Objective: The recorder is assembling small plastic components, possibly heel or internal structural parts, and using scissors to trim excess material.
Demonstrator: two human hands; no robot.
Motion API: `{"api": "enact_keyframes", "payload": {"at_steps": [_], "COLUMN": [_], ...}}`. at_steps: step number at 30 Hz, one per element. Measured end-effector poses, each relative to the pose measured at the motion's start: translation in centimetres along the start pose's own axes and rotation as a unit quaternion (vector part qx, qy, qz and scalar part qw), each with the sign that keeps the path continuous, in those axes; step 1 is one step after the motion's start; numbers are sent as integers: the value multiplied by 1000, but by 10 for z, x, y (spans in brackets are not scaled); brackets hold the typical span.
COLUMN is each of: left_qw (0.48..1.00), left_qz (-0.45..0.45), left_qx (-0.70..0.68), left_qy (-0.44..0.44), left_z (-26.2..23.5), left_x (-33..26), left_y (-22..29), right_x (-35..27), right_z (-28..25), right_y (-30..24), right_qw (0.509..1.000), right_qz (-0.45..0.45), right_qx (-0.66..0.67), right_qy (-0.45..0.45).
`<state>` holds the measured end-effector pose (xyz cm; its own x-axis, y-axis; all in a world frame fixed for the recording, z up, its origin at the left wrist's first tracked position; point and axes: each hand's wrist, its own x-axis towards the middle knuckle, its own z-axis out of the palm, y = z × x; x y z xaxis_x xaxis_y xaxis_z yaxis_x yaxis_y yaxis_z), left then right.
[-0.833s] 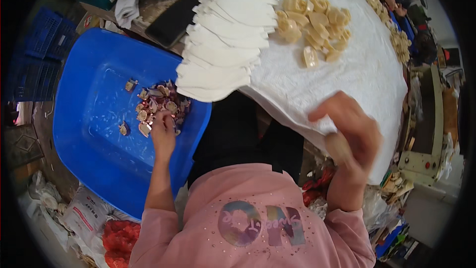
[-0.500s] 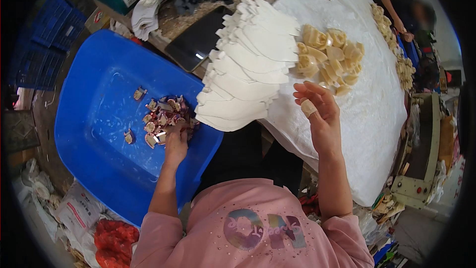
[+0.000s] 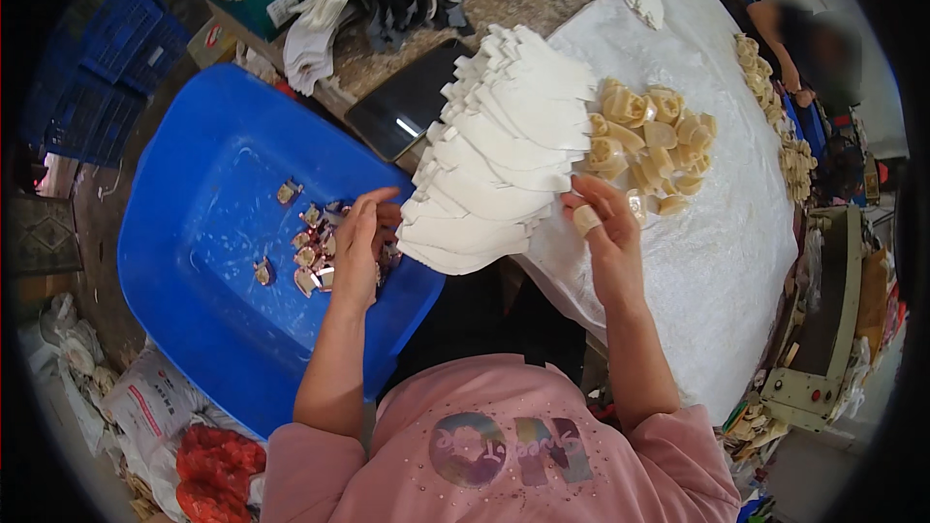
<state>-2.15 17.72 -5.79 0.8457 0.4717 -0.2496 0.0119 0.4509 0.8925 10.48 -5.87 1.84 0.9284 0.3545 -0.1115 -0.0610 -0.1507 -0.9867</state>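
White sheeting covers the table, with a big blue tub beside it on the person's left. A fanned stack of white cut pieces overhangs the table edge next to a heap of cream rolled pieces. Left hand reaches forward into the tub, fingers curled narrow over small shiny scraps; what its grip holds is hidden. Right hand is raised at the stack's edge, grip loose and open, a taped fingertip up.
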Motion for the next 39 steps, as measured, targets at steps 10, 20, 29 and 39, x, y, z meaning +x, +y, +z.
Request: {"api": "enact_keyframes", "payload": {"at_steps": [10, 20, 29, 39], "left_qw": [998, 993, 995, 987], "left_qz": [-36, -89, -9, 125], "left_qx": [-47, -71, -42, 89], "left_qy": [-5, -19, -94, 54], "left_z": [42, 76, 58, -4], "left_x": [-1, -2, 12, 28], "left_y": [22, 77, 97, 49], "right_x": [13, 11, 16, 34], "right_z": [15, 25, 53, 82], "right_y": [2, -12, -16, 33], "right_qw": [999, 994, 984, 993], "right_qz": [-18, 40, 31, -78], "right_qx": [27, 99, 175, 52], "right_qy": [-31, -27, 0, -74]}}
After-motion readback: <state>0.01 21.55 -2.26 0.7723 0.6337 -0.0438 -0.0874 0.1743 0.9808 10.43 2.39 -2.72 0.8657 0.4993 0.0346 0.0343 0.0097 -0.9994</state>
